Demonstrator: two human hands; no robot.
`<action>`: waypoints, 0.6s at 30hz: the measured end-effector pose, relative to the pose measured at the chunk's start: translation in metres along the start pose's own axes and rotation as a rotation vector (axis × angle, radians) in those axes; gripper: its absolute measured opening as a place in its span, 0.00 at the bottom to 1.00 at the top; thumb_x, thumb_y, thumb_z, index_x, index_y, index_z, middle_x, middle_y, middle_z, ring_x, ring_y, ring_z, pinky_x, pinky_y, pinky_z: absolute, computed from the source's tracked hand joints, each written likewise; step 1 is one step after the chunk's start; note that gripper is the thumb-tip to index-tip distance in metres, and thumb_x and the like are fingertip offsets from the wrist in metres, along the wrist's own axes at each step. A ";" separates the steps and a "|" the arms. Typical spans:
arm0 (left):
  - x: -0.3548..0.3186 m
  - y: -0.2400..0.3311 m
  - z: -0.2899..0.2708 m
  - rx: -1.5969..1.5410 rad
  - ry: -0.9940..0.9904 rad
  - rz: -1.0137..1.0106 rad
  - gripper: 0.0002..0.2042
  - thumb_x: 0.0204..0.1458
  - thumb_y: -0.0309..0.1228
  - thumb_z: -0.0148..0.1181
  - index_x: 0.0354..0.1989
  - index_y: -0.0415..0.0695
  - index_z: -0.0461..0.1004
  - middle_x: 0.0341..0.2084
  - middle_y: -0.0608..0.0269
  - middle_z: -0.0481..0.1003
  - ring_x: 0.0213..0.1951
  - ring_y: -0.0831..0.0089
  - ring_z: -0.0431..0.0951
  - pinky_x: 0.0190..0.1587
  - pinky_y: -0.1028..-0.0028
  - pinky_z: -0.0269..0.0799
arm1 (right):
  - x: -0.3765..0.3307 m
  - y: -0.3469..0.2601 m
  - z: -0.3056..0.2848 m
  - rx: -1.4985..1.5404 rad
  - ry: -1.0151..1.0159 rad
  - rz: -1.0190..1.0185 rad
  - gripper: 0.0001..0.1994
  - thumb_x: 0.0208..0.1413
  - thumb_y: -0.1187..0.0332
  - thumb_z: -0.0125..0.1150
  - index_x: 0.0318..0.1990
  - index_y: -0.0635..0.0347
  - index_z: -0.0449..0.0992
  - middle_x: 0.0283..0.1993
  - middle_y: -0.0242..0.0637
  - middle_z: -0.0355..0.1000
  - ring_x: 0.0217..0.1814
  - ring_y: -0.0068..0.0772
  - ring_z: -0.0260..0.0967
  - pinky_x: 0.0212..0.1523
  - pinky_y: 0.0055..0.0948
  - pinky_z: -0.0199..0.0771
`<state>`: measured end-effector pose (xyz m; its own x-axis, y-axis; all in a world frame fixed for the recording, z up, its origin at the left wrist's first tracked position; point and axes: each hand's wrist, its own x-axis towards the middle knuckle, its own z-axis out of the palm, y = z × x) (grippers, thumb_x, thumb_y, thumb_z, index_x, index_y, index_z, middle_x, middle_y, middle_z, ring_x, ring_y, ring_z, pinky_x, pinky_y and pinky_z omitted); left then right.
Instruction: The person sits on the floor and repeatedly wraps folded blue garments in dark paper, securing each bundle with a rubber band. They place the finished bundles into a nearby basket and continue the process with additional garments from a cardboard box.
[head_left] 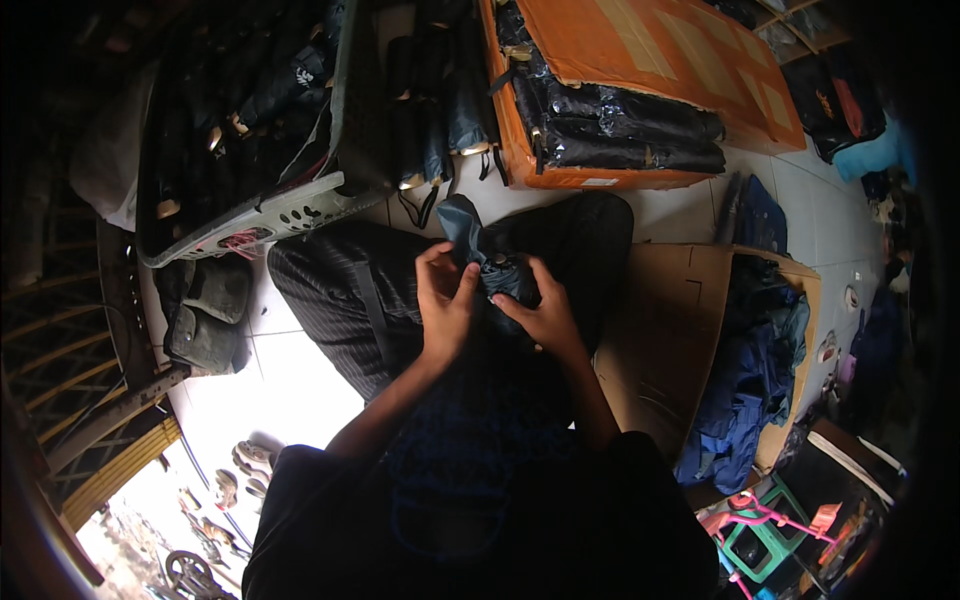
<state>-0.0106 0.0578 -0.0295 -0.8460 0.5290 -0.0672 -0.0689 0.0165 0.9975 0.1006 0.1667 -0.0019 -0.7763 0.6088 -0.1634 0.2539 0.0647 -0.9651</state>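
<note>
Over my lap, both hands work on a compact umbrella [503, 277], a bundle of dark gathered cloth. A strip of grey-blue cloth [459, 222], which looks like its sleeve, sticks up from its far end. My left hand [446, 300] closes on the bundle's left side, thumb and fingers bent around the cloth. From the right, my right hand [540, 307] grips the bundle with its thumb laid across the near side. The lower end of the bundle is lost against my dark clothes.
Similar rolled umbrellas [466, 120] with wrist loops lie on the tiles ahead. A grey plastic crate [290, 208] full of them stands at left. An orange carton [600, 180] holds black-wrapped bundles. At right, a brown carton [660, 340] contains blue cloth [735, 410].
</note>
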 end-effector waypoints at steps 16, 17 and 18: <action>0.006 0.016 -0.015 -0.597 -0.360 -0.597 0.15 0.52 0.33 0.64 0.46 0.39 0.74 0.41 0.63 0.76 0.46 0.75 0.73 0.53 0.72 0.64 | -0.001 -0.018 0.009 -0.184 -0.027 -0.069 0.38 0.46 0.61 0.69 0.62 0.65 0.57 0.51 0.56 0.69 0.55 0.53 0.69 0.53 0.37 0.68; 0.006 0.016 -0.015 -0.591 -0.378 -0.581 0.14 0.52 0.33 0.64 0.45 0.39 0.74 0.40 0.64 0.77 0.45 0.76 0.73 0.52 0.73 0.65 | -0.003 -0.020 0.008 -0.185 -0.053 -0.036 0.40 0.46 0.62 0.69 0.64 0.65 0.55 0.53 0.56 0.68 0.57 0.52 0.68 0.54 0.37 0.67; 0.006 0.016 -0.016 -0.585 -0.395 -0.565 0.14 0.52 0.32 0.64 0.44 0.39 0.75 0.39 0.64 0.77 0.44 0.76 0.74 0.51 0.73 0.65 | -0.003 -0.021 0.008 -0.178 -0.055 -0.036 0.41 0.46 0.62 0.69 0.65 0.65 0.53 0.54 0.57 0.67 0.57 0.52 0.68 0.54 0.37 0.67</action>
<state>-0.0252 0.0480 -0.0147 -0.3683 0.8276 -0.4235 -0.7682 -0.0144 0.6400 0.0930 0.1576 0.0173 -0.8162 0.5594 -0.1448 0.3191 0.2274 -0.9201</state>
